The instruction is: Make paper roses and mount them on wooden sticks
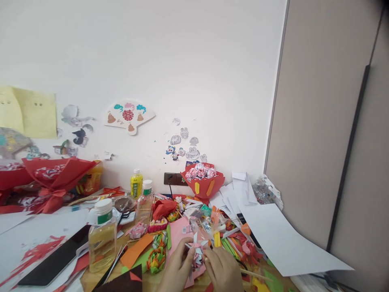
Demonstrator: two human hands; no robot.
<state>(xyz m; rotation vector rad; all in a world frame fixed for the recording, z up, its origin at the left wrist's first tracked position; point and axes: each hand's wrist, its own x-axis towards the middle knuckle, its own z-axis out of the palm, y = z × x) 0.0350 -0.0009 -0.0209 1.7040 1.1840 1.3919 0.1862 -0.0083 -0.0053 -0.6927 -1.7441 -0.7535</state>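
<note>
Pinching the folded paper piece (198,256), the left hand (178,265) and right hand (223,267) nearly meet. Too hard a squeeze could crumple its thin folds.

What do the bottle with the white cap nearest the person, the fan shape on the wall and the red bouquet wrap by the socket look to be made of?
Bottle: clear, glossy plastic or glass; liquid shows through.
Fan shape: probably card, fairly matt; it looks flat, with printed or drawn figures.
Bouquet wrap: likely matt paper; it has pointed, folded edges.
</note>
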